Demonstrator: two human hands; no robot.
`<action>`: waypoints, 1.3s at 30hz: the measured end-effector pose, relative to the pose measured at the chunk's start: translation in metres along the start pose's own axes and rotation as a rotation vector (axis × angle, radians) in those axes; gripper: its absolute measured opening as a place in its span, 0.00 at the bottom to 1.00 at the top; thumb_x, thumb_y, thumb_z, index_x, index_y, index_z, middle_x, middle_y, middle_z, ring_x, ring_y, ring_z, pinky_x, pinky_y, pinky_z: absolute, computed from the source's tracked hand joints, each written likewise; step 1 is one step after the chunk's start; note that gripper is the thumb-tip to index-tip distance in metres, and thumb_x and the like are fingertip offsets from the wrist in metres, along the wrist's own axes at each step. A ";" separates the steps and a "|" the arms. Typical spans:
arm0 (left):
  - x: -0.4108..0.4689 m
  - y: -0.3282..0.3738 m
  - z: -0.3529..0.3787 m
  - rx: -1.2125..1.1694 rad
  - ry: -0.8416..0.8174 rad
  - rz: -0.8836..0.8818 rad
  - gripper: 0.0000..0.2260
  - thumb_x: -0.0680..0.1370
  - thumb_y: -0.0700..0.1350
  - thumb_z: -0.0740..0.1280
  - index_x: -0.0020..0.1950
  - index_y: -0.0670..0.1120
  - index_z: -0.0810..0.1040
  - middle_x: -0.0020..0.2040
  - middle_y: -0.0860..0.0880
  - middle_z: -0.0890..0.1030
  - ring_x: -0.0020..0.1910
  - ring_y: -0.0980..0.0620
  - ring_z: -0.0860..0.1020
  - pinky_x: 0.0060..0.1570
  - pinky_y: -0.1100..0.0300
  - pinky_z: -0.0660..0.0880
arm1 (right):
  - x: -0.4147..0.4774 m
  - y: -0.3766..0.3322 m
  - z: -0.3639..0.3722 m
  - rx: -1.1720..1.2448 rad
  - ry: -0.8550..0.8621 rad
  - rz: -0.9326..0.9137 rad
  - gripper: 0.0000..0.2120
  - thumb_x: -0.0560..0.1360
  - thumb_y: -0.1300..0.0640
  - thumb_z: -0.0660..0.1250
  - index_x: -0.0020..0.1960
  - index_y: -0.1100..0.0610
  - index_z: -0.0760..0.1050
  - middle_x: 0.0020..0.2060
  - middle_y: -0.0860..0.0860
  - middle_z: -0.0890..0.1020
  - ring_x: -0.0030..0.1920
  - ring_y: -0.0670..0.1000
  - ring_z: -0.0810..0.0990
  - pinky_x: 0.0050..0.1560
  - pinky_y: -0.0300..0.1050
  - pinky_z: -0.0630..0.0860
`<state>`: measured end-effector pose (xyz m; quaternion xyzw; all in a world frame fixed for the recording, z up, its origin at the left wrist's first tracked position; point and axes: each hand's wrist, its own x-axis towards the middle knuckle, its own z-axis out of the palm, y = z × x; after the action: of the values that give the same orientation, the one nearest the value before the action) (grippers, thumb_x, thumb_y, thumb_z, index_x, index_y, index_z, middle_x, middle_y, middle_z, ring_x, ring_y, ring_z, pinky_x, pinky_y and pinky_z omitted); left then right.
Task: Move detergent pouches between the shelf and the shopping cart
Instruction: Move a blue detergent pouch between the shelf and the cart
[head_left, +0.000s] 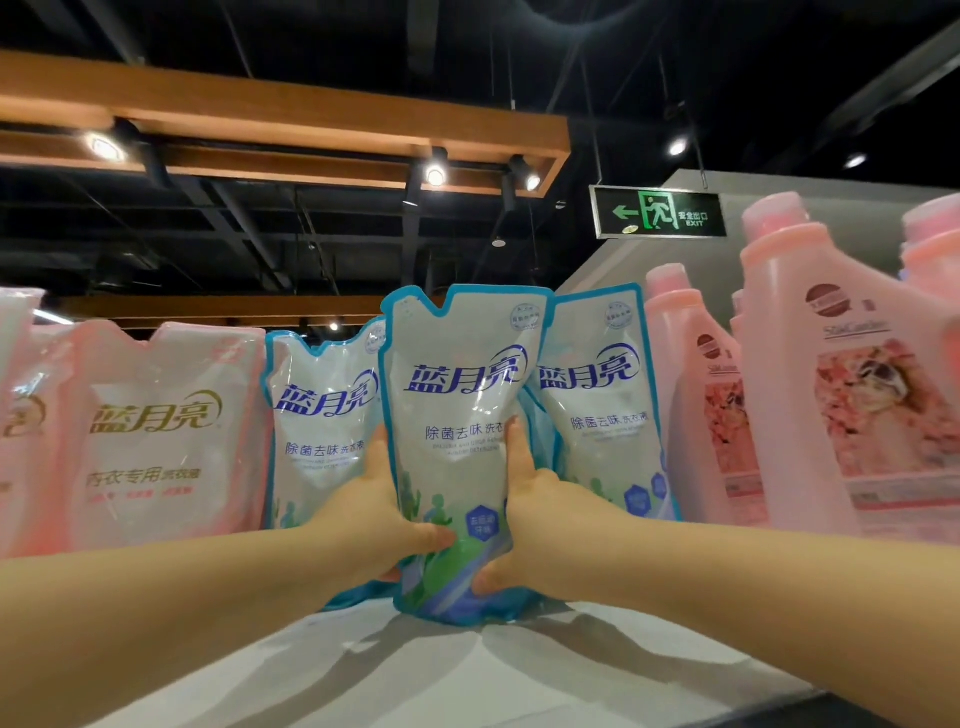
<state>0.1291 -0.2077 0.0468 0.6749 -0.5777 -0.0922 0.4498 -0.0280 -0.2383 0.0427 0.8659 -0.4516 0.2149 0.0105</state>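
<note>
A blue-edged white detergent pouch (457, 415) stands upright on the pale shelf top (467, 675), in front of the row. My left hand (374, 514) grips its left side low down, thumb across the front. My right hand (540, 519) grips its right side, index finger pointing up along the edge. Behind it stand two more blue pouches, one on the left (322, 415) and one on the right (602, 405). The shopping cart is out of view.
Pink-and-white pouches (166, 431) fill the shelf's left part. Tall pink bottles (841, 384) stand at the right. A green exit sign (657, 213) hangs above, under a dark ceiling with spotlights. The shelf's front edge runs along the lower right.
</note>
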 end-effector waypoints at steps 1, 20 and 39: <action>0.001 -0.001 0.000 -0.005 -0.001 0.011 0.52 0.69 0.41 0.75 0.74 0.60 0.37 0.61 0.47 0.73 0.54 0.45 0.77 0.40 0.53 0.81 | 0.001 0.000 0.000 0.008 -0.006 0.002 0.61 0.69 0.43 0.71 0.69 0.53 0.19 0.66 0.59 0.67 0.60 0.59 0.74 0.60 0.51 0.73; 0.005 -0.009 0.011 0.074 0.023 0.102 0.51 0.68 0.50 0.74 0.74 0.59 0.37 0.67 0.48 0.71 0.60 0.44 0.75 0.55 0.47 0.77 | 0.000 0.007 -0.002 0.028 -0.010 0.026 0.62 0.69 0.45 0.73 0.68 0.52 0.17 0.65 0.60 0.67 0.52 0.56 0.75 0.51 0.46 0.73; 0.001 0.011 -0.017 0.408 -0.011 0.002 0.52 0.71 0.57 0.71 0.74 0.51 0.31 0.63 0.45 0.74 0.54 0.47 0.77 0.52 0.53 0.78 | -0.003 0.009 -0.013 0.004 0.007 0.039 0.57 0.70 0.42 0.71 0.73 0.50 0.25 0.72 0.57 0.56 0.66 0.59 0.68 0.64 0.51 0.68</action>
<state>0.1323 -0.1991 0.0646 0.7508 -0.5876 0.0235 0.3008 -0.0412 -0.2380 0.0514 0.8561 -0.4681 0.2189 0.0063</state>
